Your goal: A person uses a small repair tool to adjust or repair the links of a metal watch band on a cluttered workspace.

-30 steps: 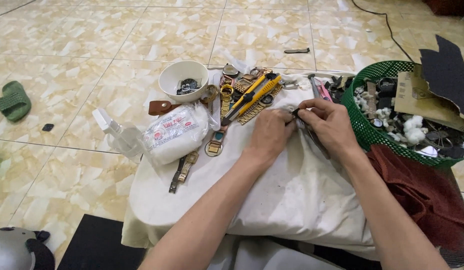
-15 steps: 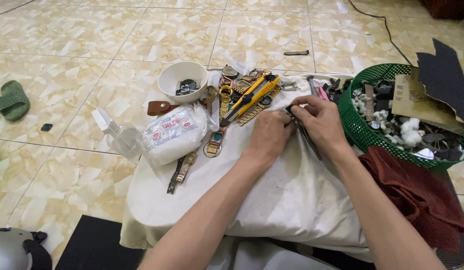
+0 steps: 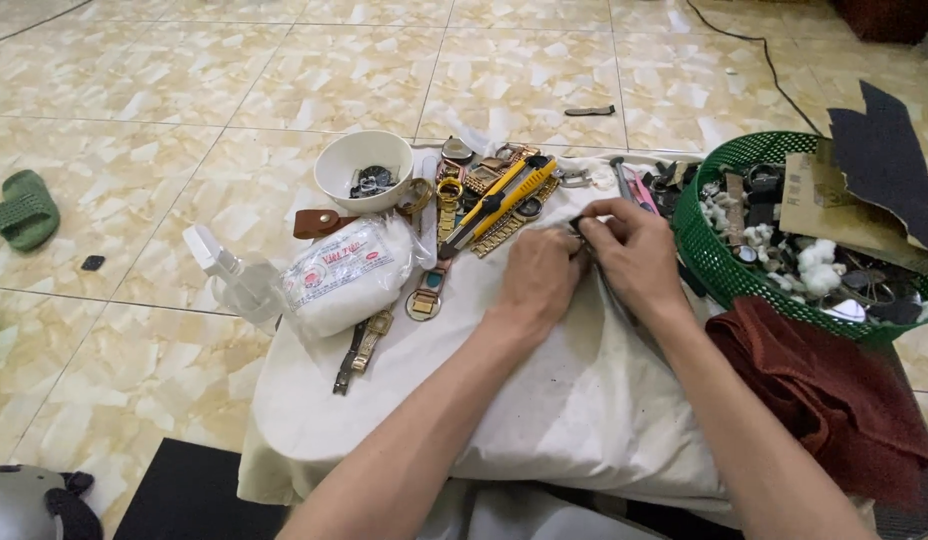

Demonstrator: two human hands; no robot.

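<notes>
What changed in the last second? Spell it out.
Hardly anything. Both hands, left hand and right hand, stay pressed together over a small dark piece on the white cloth. The yellow utility knife, bowl and green basket stayed put.

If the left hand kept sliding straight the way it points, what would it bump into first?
Probably the yellow utility knife, lying just beyond the left hand among the watches on the white cloth. Depth is hard to judge.

You get bright, even light here, soft enough that the hands cast only faint shadows on the white cloth (image 3: pixel 584 400). The glossy floor tiles (image 3: pixel 284 60) carry a mild sheen, no harsh glare. Focus stays sharp mid-frame, with slight wide-angle bending toward the edges
</notes>
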